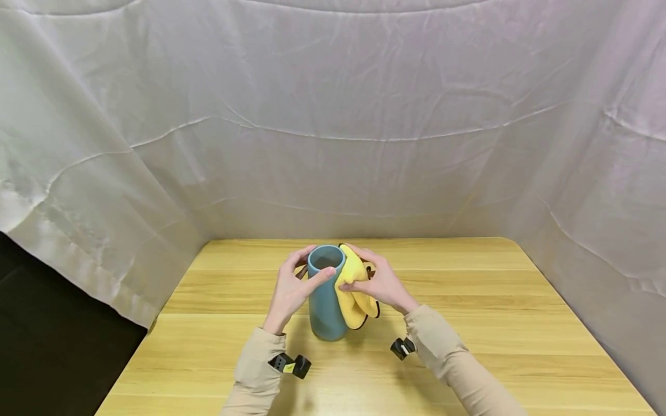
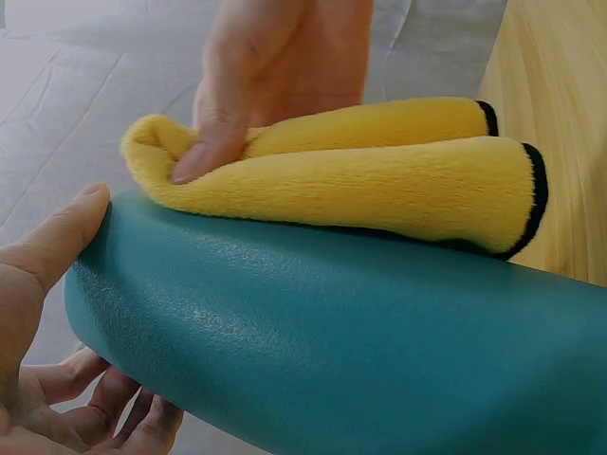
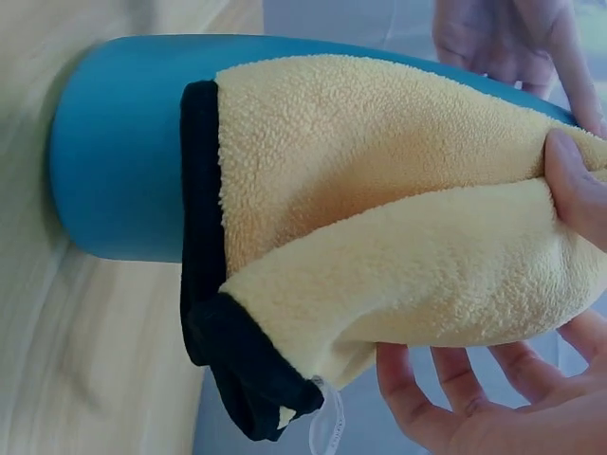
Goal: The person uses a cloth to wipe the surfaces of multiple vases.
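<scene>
A tall blue-teal vase (image 1: 325, 315) stands upright on the wooden table, its round mouth facing up. My left hand (image 1: 292, 286) grips it near the rim, with the thumb at the front edge and the fingers round the far left side. On the vase's right side lies a folded yellow cloth (image 1: 354, 309) with black edging, which my right hand (image 1: 382, 283) pinches between thumb and fingers. In the left wrist view the yellow cloth (image 2: 360, 194) lies along the wall of the vase (image 2: 313, 322). A clear loop tag (image 3: 327, 422) hangs from the cloth's corner in the right wrist view.
The wooden table (image 1: 494, 323) reaches to a pale grey curtain (image 1: 364, 173) at the back and sides. A dark area (image 1: 52, 335) lies beyond the table at left. Small black cameras (image 1: 300, 366) are strapped to both wrists.
</scene>
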`<state>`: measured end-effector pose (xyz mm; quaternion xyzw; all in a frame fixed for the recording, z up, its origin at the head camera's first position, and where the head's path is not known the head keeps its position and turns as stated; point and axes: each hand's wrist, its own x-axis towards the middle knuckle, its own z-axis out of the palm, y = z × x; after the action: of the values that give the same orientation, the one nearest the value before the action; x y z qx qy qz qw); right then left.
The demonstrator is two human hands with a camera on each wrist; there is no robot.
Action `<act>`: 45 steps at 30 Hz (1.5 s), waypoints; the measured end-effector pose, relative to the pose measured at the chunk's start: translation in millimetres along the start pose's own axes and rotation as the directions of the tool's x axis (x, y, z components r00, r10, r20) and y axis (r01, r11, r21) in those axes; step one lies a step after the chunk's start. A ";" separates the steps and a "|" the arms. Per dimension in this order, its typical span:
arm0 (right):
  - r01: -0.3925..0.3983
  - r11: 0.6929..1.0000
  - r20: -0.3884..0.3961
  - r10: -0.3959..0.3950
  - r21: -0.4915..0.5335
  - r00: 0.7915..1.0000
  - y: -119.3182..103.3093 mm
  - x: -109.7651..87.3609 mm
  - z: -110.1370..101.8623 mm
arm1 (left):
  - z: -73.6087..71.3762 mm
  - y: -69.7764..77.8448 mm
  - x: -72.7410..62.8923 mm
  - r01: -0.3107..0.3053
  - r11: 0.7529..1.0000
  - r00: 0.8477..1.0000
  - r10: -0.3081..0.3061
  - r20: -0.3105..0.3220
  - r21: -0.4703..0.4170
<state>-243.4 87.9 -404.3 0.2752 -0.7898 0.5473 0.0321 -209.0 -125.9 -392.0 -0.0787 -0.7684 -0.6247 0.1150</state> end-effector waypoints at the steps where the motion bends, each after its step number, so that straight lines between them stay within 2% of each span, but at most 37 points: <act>1: 0.006 1.000 -0.003 -0.007 -0.005 1.000 -1.4 0.5 -0.2 | 0.1 0.5 -0.2 0.001 1.000 1.000 -0.001 -0.001 -0.001; 14: -0.007 1.000 0.025 0.007 -0.007 1.000 -1.7 -2.8 -0.8 | 0.4 0.8 0.2 0.000 1.000 1.000 0.000 -0.003 -0.002; 21: -0.054 0.998 0.079 0.051 0.034 0.996 14.9 -9.8 2.3 | -0.1 0.3 -0.2 -0.001 1.000 1.000 0.001 0.002 0.000; 28: -0.100 0.995 0.099 0.100 -0.005 0.990 36.9 -21.3 9.1 | -0.7 -0.2 -0.1 0.008 1.000 1.000 -0.008 0.010 -0.003; 33: -0.096 0.995 0.099 0.096 -0.014 0.990 49.0 -25.7 12.9 | -0.7 0.4 -0.3 0.011 1.000 1.000 -0.011 0.010 -0.006; 37: -0.088 0.996 0.096 0.087 0.003 0.992 52.5 -26.2 14.0 | -0.7 0.5 -0.1 0.003 1.000 1.000 -0.003 0.008 -0.006; 45: -0.128 0.991 0.102 0.125 0.029 0.987 52.0 -27.1 14.6 | -0.7 -0.1 -0.2 0.004 1.000 1.000 -0.004 0.007 0.003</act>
<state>-241.2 98.7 -463.7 0.2519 -0.7963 0.5479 -0.0471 -208.7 -126.6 -392.1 -0.0791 -0.7699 -0.6234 0.1113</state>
